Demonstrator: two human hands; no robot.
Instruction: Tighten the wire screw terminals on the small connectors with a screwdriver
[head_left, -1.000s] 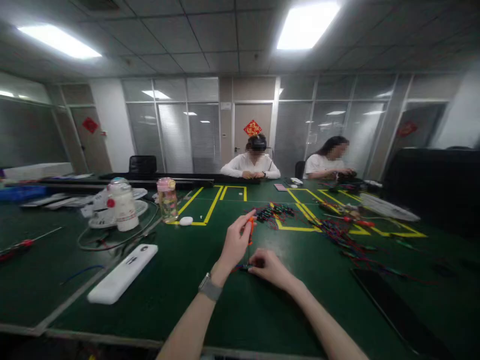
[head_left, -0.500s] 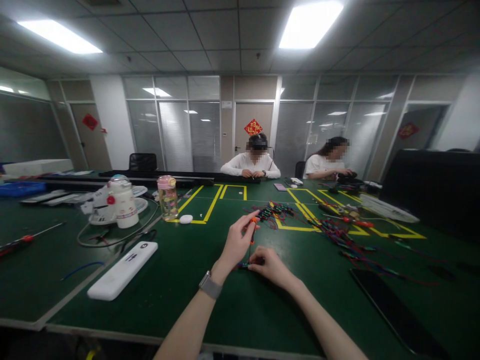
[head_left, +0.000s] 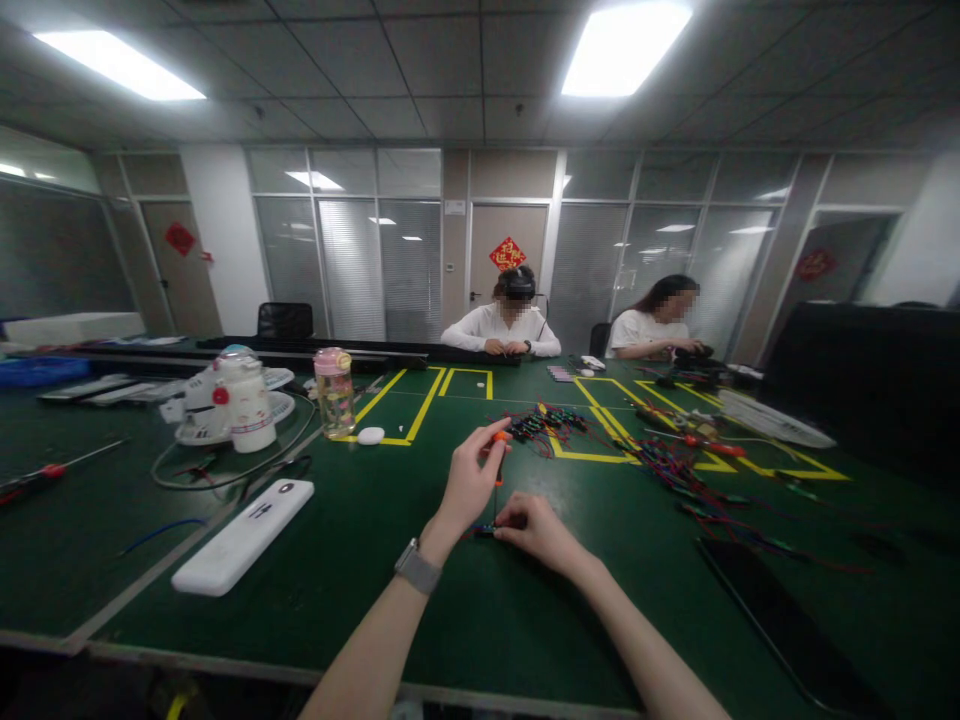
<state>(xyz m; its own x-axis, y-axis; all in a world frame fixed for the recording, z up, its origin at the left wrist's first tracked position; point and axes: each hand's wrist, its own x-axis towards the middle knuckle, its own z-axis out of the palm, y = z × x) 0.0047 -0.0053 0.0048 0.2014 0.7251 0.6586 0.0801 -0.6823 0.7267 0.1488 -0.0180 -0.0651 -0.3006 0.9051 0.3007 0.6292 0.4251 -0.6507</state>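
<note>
My left hand [head_left: 471, 470] is closed around the orange-and-black handle of a screwdriver [head_left: 499, 478], which stands nearly upright with its shaft pointing down. The tip meets a small green terminal block with wires [head_left: 486, 531] lying on the green table. My right hand [head_left: 534, 530] pinches that block's right end between thumb and fingers. Red and blue wire ends stick out at its left. Just beyond my hands lies a pile of similar green wired pieces [head_left: 551, 424].
More wired pieces [head_left: 675, 470] spread to the right, near a black phone-like slab [head_left: 780, 620]. At left lie a white oblong case [head_left: 244, 537], a white jug [head_left: 250, 410], a pink-lidded bottle [head_left: 334, 395] and a red-handled screwdriver [head_left: 56, 470]. Two people [head_left: 504, 325] sit across the table.
The view has shifted slightly. My left hand and the screwdriver have tilted a little to the left, the tip staying at the terminal block. My right hand keeps its pinch.
</note>
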